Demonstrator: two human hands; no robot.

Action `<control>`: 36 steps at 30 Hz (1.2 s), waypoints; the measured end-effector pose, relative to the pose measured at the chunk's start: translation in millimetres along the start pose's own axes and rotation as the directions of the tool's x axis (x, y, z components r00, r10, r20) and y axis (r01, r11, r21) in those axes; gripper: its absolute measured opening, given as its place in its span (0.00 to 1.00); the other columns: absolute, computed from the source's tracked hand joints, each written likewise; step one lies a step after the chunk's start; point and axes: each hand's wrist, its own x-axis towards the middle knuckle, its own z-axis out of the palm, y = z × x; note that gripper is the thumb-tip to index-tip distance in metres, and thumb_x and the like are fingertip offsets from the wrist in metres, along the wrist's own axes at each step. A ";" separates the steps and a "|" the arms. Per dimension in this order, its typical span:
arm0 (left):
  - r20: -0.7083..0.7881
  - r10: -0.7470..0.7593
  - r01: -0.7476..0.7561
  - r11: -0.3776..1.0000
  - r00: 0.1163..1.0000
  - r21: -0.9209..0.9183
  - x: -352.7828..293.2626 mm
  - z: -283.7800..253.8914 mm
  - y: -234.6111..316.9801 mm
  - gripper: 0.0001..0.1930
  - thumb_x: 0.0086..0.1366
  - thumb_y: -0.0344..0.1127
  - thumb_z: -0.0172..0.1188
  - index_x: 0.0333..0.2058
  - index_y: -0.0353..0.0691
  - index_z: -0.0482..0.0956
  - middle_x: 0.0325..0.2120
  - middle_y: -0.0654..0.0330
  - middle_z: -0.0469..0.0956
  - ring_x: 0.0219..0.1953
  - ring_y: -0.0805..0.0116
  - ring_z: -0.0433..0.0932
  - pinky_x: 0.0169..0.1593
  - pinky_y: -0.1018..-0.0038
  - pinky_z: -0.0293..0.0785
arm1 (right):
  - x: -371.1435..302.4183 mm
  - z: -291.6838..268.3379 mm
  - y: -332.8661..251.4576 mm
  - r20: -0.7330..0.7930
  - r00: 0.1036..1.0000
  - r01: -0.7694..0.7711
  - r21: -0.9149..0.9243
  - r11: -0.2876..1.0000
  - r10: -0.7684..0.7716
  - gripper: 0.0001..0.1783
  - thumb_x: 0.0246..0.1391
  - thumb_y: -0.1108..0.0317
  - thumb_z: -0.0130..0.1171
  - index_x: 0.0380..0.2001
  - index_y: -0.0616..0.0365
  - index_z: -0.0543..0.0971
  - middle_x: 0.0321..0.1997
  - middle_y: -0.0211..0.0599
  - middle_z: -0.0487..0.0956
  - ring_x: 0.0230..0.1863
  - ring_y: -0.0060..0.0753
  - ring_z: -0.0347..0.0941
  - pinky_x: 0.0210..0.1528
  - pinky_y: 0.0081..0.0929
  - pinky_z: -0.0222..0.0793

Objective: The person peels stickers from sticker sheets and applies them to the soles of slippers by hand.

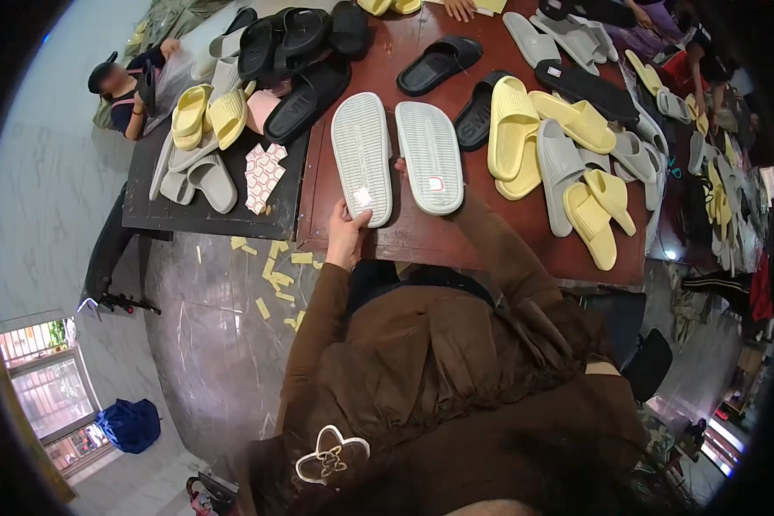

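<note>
Two pale grey slide slippers are held up side by side, ribbed soles showing. My left hand (348, 236) is closed on the heel end of the left slipper (361, 155), its thumb pressed on the sole near a small white sticker (363, 197). The right slipper (429, 150) carries a white sticker with a red outline (437, 183) near its heel. Mostly hidden behind that slipper, my right hand (400, 165) grips it; only fingertips show at its left edge. Just beyond lies a black slide slipper (439, 66).
Yellow slippers (514, 129) and grey slippers (561, 176) are heaped on the right of the red-brown table (404, 241). Black slippers (305, 103) pile up at left, by a sheet of patterned stickers (265, 176). Yellow paper scraps (275, 267) litter the floor. Other people (133, 90) work nearby.
</note>
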 end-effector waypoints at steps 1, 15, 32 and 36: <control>0.017 0.013 -0.013 1.000 1.000 -0.003 0.3 -2.8 -1.2 0.29 0.64 0.17 0.58 0.62 0.37 0.62 0.51 0.53 0.77 0.51 0.60 0.80 0.51 0.64 0.79 | 2.5 5.1 3.5 -0.079 0.997 -0.005 0.031 0.999 0.008 0.24 0.70 0.62 0.46 0.62 0.66 0.69 0.59 0.56 0.75 0.63 0.44 0.72 0.57 0.33 0.79; 0.233 -0.128 0.040 0.937 0.964 0.348 -51.9 -15.6 -34.7 0.33 0.65 0.27 0.63 0.67 0.43 0.61 0.42 0.63 0.79 0.37 0.76 0.75 0.35 0.78 0.72 | -34.8 18.7 28.9 -0.447 0.894 -0.032 -0.150 0.988 -0.039 0.20 0.69 0.65 0.49 0.56 0.69 0.71 0.49 0.46 0.78 0.48 0.31 0.77 0.43 0.19 0.79; 0.691 -0.418 -0.158 0.779 0.590 0.607 -80.4 -155.3 71.4 0.20 0.73 0.35 0.50 0.61 0.36 0.68 0.60 0.55 0.69 0.65 0.60 0.65 0.67 0.67 0.57 | -62.5 -27.0 56.4 -0.588 0.671 0.280 -0.363 0.889 -0.452 0.17 0.68 0.65 0.51 0.51 0.67 0.75 0.42 0.41 0.80 0.41 0.27 0.78 0.36 0.17 0.78; 0.465 -0.381 -0.059 0.720 0.799 0.691 -109.6 -193.0 129.1 0.11 0.69 0.32 0.57 0.48 0.38 0.74 0.38 0.65 0.71 0.44 0.74 0.71 0.50 0.76 0.68 | -86.2 -58.8 41.1 -0.556 0.637 0.369 -0.388 0.844 -0.534 0.16 0.68 0.65 0.51 0.50 0.66 0.76 0.40 0.40 0.80 0.40 0.26 0.78 0.34 0.16 0.78</control>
